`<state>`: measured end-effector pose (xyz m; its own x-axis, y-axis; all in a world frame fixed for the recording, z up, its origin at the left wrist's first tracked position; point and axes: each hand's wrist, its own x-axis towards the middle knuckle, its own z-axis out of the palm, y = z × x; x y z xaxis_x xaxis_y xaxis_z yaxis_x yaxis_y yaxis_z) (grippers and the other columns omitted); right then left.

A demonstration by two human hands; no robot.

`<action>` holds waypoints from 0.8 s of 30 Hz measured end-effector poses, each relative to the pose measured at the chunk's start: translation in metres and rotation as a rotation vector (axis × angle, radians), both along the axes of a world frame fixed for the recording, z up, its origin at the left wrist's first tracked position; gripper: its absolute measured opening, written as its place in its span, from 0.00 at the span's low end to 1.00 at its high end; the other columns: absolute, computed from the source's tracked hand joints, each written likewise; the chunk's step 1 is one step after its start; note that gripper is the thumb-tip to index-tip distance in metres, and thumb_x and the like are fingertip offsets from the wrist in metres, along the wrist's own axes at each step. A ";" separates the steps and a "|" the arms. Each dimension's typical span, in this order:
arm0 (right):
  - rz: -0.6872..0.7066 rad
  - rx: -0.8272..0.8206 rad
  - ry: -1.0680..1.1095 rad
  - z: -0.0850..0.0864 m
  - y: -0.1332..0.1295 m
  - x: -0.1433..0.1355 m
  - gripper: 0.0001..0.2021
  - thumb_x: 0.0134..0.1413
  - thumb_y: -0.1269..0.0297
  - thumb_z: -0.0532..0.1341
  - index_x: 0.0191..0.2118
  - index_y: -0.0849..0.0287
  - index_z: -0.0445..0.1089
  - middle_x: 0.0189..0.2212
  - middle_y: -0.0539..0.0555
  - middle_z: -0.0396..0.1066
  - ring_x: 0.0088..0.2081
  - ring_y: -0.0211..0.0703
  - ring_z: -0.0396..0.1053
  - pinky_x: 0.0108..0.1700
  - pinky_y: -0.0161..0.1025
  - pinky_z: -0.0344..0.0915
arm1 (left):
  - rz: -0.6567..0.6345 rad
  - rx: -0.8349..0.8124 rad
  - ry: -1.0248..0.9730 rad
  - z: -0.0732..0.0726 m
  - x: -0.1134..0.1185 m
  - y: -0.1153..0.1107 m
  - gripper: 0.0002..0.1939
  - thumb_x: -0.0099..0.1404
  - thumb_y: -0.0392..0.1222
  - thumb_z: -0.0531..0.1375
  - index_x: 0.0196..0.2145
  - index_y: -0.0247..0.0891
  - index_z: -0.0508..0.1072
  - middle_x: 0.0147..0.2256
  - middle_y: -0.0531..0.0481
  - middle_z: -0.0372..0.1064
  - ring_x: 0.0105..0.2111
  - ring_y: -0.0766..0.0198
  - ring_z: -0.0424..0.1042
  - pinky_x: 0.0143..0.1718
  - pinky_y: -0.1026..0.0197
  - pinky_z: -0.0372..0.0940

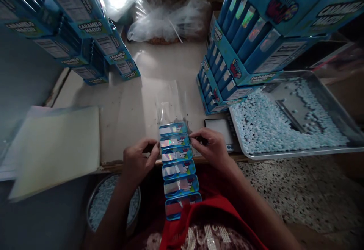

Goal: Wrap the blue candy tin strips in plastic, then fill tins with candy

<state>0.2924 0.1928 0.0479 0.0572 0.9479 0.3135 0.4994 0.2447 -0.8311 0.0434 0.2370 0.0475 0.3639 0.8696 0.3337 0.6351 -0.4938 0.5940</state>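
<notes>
A column of several small blue candy tins (176,153) with shiny clear windows runs from the table's edge down toward my lap. Clear plastic film (170,106) extends beyond the farthest tin onto the table. My left hand (141,158) is closed, thumb and index finger pinching the left edge of the column around the second tin from the far end. Opposite it, my right hand (209,146) pinches the right edge at about the same tin. The lowest tin is partly covered by red cloth (210,208) on my lap.
Stacked blue candy boxes stand at right (236,60) and at back left (93,41). A metal tray (247,153) of pale blue candies holds a metal bar. Paper sheets (62,140) lie left; a candy-filled bowl (138,204) sits below. Plastic bags (167,19) lie at the back.
</notes>
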 end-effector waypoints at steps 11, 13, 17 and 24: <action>-0.117 0.080 0.089 0.000 -0.032 -0.017 0.05 0.59 0.72 0.65 0.32 0.57 0.74 0.28 0.48 0.75 0.29 0.36 0.72 0.33 0.33 0.67 | -0.035 0.238 0.244 0.016 -0.006 -0.022 0.10 0.74 0.39 0.56 0.34 0.38 0.73 0.29 0.53 0.72 0.26 0.68 0.70 0.31 0.65 0.60; -0.133 0.120 0.074 -0.003 -0.036 -0.020 0.06 0.58 0.73 0.65 0.31 0.56 0.73 0.28 0.48 0.75 0.28 0.36 0.72 0.32 0.33 0.67 | -0.034 0.235 0.199 0.012 -0.007 -0.024 0.08 0.73 0.38 0.57 0.35 0.38 0.73 0.31 0.52 0.74 0.28 0.68 0.73 0.33 0.66 0.63; -0.129 0.192 0.022 -0.007 -0.047 -0.020 0.06 0.58 0.74 0.64 0.33 0.56 0.71 0.28 0.48 0.75 0.29 0.36 0.73 0.32 0.33 0.68 | -0.142 0.335 0.254 0.007 -0.021 -0.033 0.04 0.71 0.37 0.59 0.40 0.38 0.75 0.36 0.49 0.78 0.33 0.65 0.77 0.36 0.66 0.67; 0.059 0.221 -0.167 -0.007 -0.091 -0.011 0.07 0.60 0.73 0.65 0.43 0.58 0.72 0.32 0.53 0.76 0.32 0.38 0.74 0.35 0.35 0.70 | -0.210 0.234 0.173 -0.003 -0.041 -0.069 0.04 0.66 0.38 0.64 0.40 0.40 0.78 0.39 0.46 0.80 0.37 0.62 0.79 0.42 0.65 0.71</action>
<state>0.2816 0.1015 0.0414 -0.0654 0.8559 0.5130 0.6043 0.4431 -0.6622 0.0027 0.1677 0.0446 0.5953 0.6769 0.4329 0.5867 -0.7343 0.3414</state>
